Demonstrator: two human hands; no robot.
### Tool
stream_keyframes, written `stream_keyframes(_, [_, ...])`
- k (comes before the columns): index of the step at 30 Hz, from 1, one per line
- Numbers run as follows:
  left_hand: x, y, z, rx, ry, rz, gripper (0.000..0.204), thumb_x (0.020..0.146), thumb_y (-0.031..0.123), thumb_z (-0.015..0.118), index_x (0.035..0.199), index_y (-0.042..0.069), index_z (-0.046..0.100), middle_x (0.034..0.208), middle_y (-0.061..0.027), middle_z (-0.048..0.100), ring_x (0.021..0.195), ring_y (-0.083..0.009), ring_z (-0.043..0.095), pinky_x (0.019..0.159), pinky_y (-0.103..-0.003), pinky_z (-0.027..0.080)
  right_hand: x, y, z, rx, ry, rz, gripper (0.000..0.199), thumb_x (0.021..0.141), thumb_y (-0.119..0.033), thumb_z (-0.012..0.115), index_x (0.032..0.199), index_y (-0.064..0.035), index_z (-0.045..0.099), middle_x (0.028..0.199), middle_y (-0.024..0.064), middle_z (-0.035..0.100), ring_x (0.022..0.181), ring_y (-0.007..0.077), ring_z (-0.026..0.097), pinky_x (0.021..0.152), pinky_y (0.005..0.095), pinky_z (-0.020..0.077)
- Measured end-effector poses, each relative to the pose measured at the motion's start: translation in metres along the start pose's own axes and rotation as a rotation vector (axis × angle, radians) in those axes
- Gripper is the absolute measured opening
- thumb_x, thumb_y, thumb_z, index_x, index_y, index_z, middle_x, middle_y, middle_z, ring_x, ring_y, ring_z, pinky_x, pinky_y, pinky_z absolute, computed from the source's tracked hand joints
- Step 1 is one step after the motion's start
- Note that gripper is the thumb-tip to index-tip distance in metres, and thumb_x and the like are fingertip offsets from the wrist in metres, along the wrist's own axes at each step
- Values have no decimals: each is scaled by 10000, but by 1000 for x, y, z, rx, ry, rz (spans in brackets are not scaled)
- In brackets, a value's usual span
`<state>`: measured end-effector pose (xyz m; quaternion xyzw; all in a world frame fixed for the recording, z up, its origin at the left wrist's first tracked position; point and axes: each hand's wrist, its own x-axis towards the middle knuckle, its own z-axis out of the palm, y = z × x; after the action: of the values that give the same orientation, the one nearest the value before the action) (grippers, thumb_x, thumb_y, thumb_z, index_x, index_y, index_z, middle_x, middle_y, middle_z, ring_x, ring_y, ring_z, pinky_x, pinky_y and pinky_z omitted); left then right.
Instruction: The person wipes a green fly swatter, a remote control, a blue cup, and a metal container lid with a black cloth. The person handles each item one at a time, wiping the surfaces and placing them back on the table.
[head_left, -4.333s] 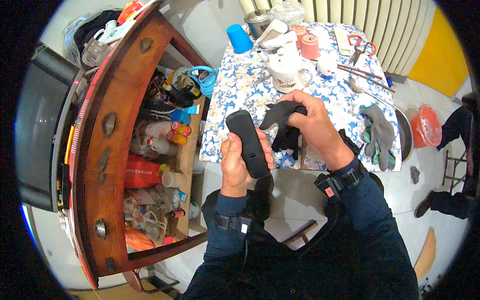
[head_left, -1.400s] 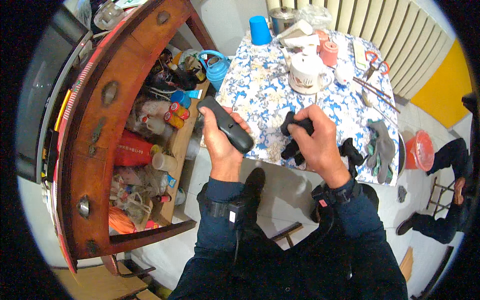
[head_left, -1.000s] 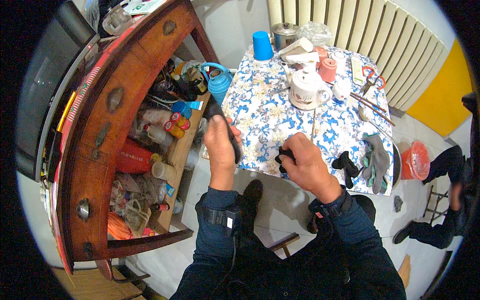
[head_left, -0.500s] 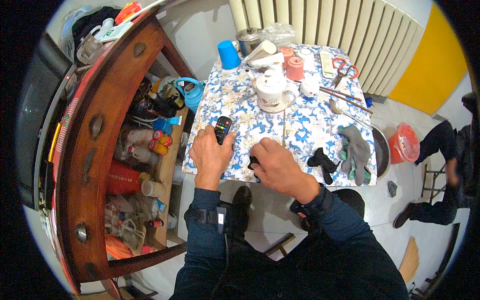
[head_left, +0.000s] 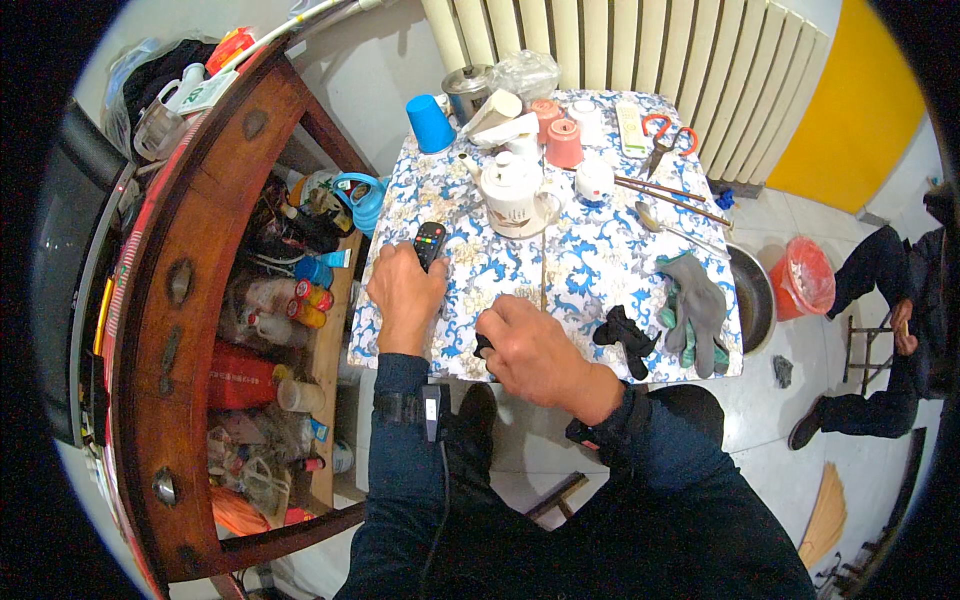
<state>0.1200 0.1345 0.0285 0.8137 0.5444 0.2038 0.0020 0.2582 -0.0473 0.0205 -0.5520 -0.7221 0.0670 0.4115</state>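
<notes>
In my left hand [head_left: 405,295] is a black remote control [head_left: 429,243] with coloured buttons, its top end poking out past my fingers toward the far side of the table. Close by, my right hand [head_left: 540,355] is curled over the table's near edge around a small black thing [head_left: 483,345]; most of it is hidden by the fingers. A white teapot [head_left: 513,205] stands beyond both hands. Crumpled black cloth [head_left: 626,340], perhaps a glove, lies to the right of my right hand, beside grey-and-green work gloves [head_left: 695,310].
Cups, including a blue one [head_left: 430,124], crowd the far end of the patterned table [head_left: 590,265]. Scissors [head_left: 660,150], chopsticks [head_left: 675,198] and a ladle [head_left: 655,220] lie at the right. A wooden cabinet [head_left: 165,350] flanks the left; a person sits beyond a red bucket [head_left: 803,278].
My left hand has pushed slightly farther onto the table with the remote control. My right hand stays closed near the edge. The whole view has shifted a little.
</notes>
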Motion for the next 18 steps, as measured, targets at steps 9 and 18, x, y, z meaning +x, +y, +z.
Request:
stream_keyframes(9, [9,4,4,-16,-9,2,482,868,373,908,1079,-35,762,1126,-243,700,1120,-458,693,902,-586,572,1,-2,-3,20,-46,49,234,876,-66,728,1061,-2,599,1026,217,597,971,447,643,827,549,548])
stream_keyframes(18, [-1,-10,-16,-79,-11,-33,538,854,410,865,1141,-35,767,1176,-281,726,1124,-485,711,927,-615,568,4,-5,-8,49,-98,83,255,894,-96,762,1087,-21,612,1051,212,590,981,460,638,828,548,538])
